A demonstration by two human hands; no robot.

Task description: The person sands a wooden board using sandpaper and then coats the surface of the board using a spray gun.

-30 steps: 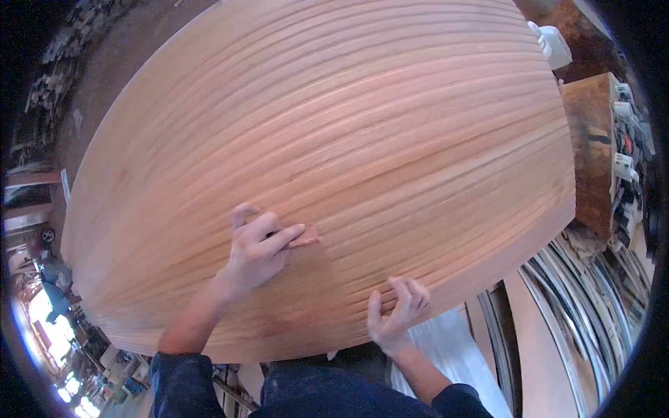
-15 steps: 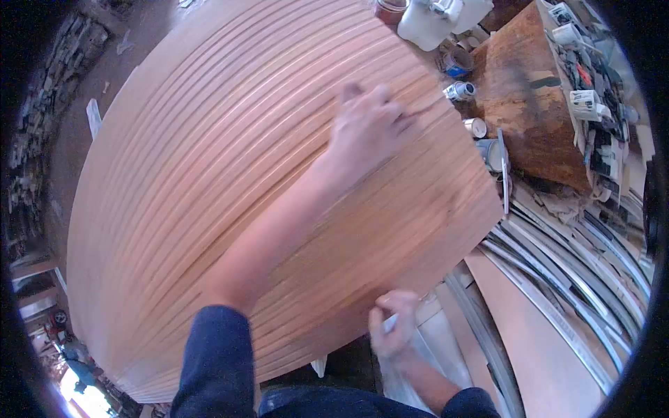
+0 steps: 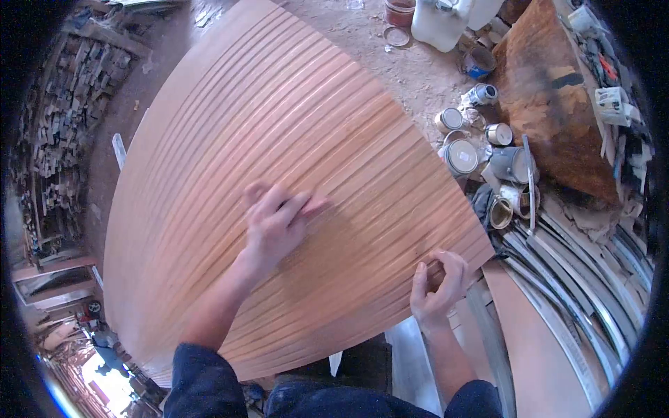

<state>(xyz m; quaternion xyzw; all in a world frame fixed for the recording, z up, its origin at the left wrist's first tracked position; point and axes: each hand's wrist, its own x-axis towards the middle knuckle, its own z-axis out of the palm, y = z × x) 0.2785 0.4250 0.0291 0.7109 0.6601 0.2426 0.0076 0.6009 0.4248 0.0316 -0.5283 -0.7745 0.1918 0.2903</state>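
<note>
A large curved wooden hull (image 3: 334, 146), built of many narrow lengthwise strips with ridges between them, fills the middle of the view. Over its centre is my left hand (image 3: 277, 226), fingers apart and partly bent, with nothing visible in them. Whether its fingertips touch the wood I cannot tell. My right hand (image 3: 440, 289) is at the hull's lower right edge. Its fingers curl toward the strips, and the thumb stands apart with a gap between. No object shows in it.
Paint cans (image 3: 461, 157) and a white jug (image 3: 435, 24) stand on the dusty floor beyond the right edge. Long curved strips (image 3: 557, 279) lie at the lower right. A rusty brown sheet (image 3: 543, 90) leans behind the cans. Stacked wood pieces (image 3: 70, 125) line the left.
My left hand has drawn back down and left across the hull. The right hand has moved up and right onto its edge. The camera view has shifted, showing more cans.
</note>
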